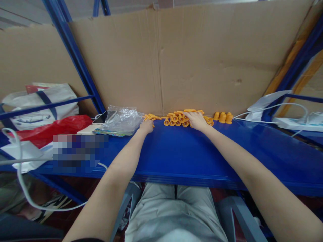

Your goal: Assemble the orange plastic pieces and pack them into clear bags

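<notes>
Against the cardboard at the back of the blue table, a pile of orange bell-shaped plastic pieces (178,119) lies with several round open ends facing me. My right hand (198,121) reaches over the right part of this pile, its fingers bent onto one of the pieces; the fingertips are partly hidden. To the left, slim orange pieces (151,117) lie in a small loose heap. My left hand (147,126) is at the near side of that heap, fingers closed, with a bit of orange showing beside them. Several orange pieces (222,117) stand upright to the right.
Clear plastic bags (122,121) lie left of my left hand, near a dark phone (101,117). Farther left are a red plastic bag (55,129), a white cloth bag (50,101) and a white cable (19,181). A power strip (297,123) lies at the right.
</notes>
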`<control>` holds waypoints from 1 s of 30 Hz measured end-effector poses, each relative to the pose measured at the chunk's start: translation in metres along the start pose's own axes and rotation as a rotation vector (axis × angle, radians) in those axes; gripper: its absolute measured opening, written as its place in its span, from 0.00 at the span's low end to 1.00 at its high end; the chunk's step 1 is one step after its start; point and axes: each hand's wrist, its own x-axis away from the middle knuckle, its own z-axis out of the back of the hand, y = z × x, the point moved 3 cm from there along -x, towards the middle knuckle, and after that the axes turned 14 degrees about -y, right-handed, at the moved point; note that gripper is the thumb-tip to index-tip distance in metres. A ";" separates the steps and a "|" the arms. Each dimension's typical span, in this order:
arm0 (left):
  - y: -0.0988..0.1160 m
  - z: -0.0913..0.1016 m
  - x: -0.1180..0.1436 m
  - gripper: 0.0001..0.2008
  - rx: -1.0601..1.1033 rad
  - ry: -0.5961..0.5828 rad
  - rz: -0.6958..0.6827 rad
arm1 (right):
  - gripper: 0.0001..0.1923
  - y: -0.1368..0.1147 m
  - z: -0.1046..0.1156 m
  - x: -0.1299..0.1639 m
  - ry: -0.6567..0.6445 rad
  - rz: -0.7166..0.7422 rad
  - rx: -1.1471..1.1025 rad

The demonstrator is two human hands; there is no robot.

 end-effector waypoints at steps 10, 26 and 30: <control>0.000 0.000 0.002 0.20 0.008 0.004 -0.009 | 0.29 0.000 0.000 0.003 0.048 0.056 0.119; 0.006 0.012 0.008 0.19 0.116 0.195 0.007 | 0.27 0.009 -0.001 0.013 0.042 0.016 0.118; 0.012 0.022 0.012 0.17 0.231 0.354 -0.040 | 0.26 0.004 0.003 0.018 0.085 0.017 0.077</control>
